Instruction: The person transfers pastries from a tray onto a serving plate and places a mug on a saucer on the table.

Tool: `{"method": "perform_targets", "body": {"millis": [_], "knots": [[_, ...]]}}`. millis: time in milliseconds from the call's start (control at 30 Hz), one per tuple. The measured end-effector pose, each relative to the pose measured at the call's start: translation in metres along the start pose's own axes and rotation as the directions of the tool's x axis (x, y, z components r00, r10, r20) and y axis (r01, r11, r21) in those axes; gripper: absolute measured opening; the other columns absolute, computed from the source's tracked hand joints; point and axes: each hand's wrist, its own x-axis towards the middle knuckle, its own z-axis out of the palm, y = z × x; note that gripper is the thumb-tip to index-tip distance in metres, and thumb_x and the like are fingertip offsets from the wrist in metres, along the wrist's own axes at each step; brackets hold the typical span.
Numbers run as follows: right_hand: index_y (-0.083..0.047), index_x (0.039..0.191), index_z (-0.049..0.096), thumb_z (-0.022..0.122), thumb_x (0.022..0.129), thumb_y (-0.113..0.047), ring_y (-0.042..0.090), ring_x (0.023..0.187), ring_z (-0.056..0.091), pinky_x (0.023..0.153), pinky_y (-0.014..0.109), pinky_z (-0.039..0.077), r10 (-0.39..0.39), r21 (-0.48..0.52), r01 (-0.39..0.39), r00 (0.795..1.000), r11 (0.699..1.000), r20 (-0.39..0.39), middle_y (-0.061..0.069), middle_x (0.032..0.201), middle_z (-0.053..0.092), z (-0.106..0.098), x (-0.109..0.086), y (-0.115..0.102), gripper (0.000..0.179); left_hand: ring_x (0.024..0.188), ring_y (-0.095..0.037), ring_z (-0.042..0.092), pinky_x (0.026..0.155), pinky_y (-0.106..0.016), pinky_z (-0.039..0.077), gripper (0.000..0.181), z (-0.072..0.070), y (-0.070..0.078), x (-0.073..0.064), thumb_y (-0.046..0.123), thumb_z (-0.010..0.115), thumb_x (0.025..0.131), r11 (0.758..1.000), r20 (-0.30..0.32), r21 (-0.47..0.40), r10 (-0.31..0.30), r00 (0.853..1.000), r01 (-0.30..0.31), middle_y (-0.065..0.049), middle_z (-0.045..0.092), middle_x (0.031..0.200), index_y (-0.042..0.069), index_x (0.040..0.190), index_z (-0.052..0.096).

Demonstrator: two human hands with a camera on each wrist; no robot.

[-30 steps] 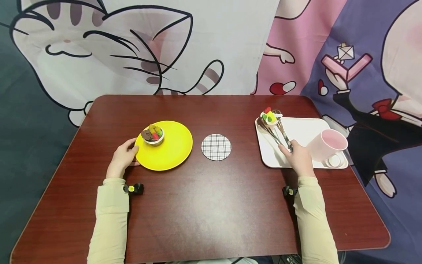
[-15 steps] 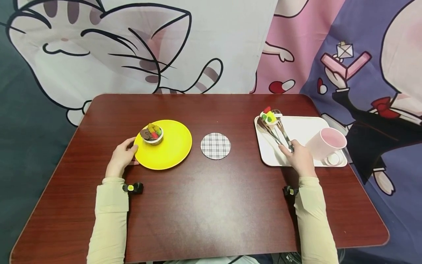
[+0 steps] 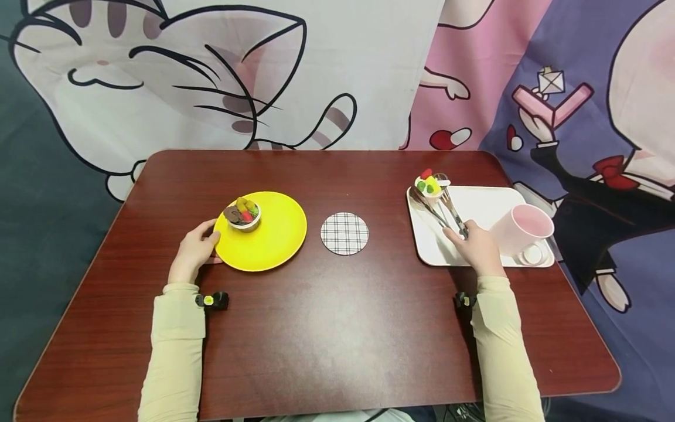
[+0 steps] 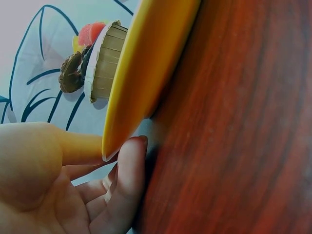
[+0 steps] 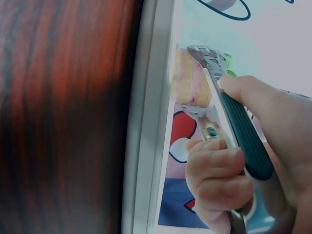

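My right hand point(image 3: 474, 249) grips metal tongs point(image 5: 246, 136) with dark green handle grips, thumb on one arm and fingers curled round the other. The tongs' slotted ends lie on either side of a small cake cup point(image 3: 431, 189) topped with red, yellow and green pieces, at the far left corner of a white tray point(image 3: 490, 202). My left hand point(image 3: 194, 251) pinches the near left rim of a yellow plate point(image 3: 279, 234), thumb above and fingers below. On that plate stands another cake cup point(image 4: 108, 61) with brown, red, yellow and green toppings.
A pale pink mug point(image 3: 519, 231) stands on the tray, just right of my right hand. Between plate and tray lies a round checked coaster point(image 3: 345, 234). The brown table point(image 3: 327, 328) ends at a cartoon-printed cloth point(image 3: 379, 76) behind.
My right hand has shifted very slightly up and left in the head view, and the cake cup between the tongs with it. The left hand and the plate stay put.
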Motion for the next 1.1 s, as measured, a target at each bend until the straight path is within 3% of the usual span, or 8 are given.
{"method": "perform_targets", "body": {"millis": [133,300,400,633,833,1100], "knots": [[0.006,0.100,0.052,0.051,0.094,-0.050,0.045,0.079,0.059,0.064,0.052,0.046,0.011,-0.014,-0.011,0.999,1.000,0.036,0.032,0.088,0.059,0.001,0.005,-0.005,0.057,0.066,-0.006,0.060,0.066,-0.022,0.060,0.056,0.000,0.000,0.000,0.034,0.037,0.105,1.000,0.001,-0.006,-0.007,1.000,0.007,-0.019,0.049,0.114,0.017,0.156,0.021],[0.006,0.096,0.051,0.050,0.094,-0.052,0.040,0.068,0.061,0.054,0.042,0.044,0.018,-0.020,-0.017,0.998,1.000,0.054,0.026,0.077,0.059,0.001,0.009,-0.012,0.058,0.065,-0.005,0.060,0.066,-0.023,0.060,0.056,0.000,0.001,0.000,0.033,0.037,0.105,1.000,0.001,0.001,-0.015,1.000,0.015,-0.019,0.049,0.116,0.017,0.156,0.020],[0.005,0.093,0.052,0.051,0.094,-0.051,0.037,0.063,0.060,0.051,0.039,0.042,0.000,-0.025,0.000,0.999,1.000,0.035,0.024,0.072,0.059,0.001,0.011,-0.014,0.056,0.065,-0.004,0.060,0.065,-0.023,0.060,0.056,0.000,0.001,0.001,0.033,0.037,0.105,1.000,0.003,-0.002,-0.015,1.000,0.015,-0.019,0.049,0.116,0.017,0.156,0.020],[0.002,0.088,0.050,0.051,0.096,-0.047,0.045,0.067,0.058,0.054,0.049,0.043,-0.032,-0.040,0.031,0.999,0.999,-0.021,0.028,0.074,0.057,0.004,0.011,-0.011,0.050,0.067,-0.005,0.059,0.066,-0.022,0.060,0.056,-0.001,0.000,0.000,0.033,0.036,0.105,1.000,0.000,-0.005,-0.004,1.000,0.004,-0.020,0.049,0.116,0.017,0.156,0.021],[-0.002,0.083,0.048,0.054,0.095,-0.046,0.042,0.065,0.055,0.053,0.048,0.040,-0.031,-0.028,0.029,0.996,0.999,-0.080,0.023,0.070,0.054,0.010,0.010,-0.005,0.046,0.067,-0.006,0.059,0.066,-0.022,0.060,0.056,0.000,-0.002,0.001,0.033,0.036,0.105,1.000,0.002,0.000,-0.011,1.000,0.011,-0.019,0.049,0.115,0.017,0.156,0.021],[-0.001,0.084,0.051,0.059,0.094,-0.040,0.044,0.063,0.054,0.053,0.051,0.039,-0.057,-0.022,0.054,0.987,0.998,-0.151,0.022,0.067,0.053,0.012,0.007,-0.001,0.041,0.067,-0.005,0.061,0.066,-0.023,0.060,0.056,-0.001,-0.003,0.004,0.034,0.037,0.105,1.000,0.000,0.003,-0.022,1.000,0.022,-0.021,0.049,0.119,0.018,0.156,0.020]]}}
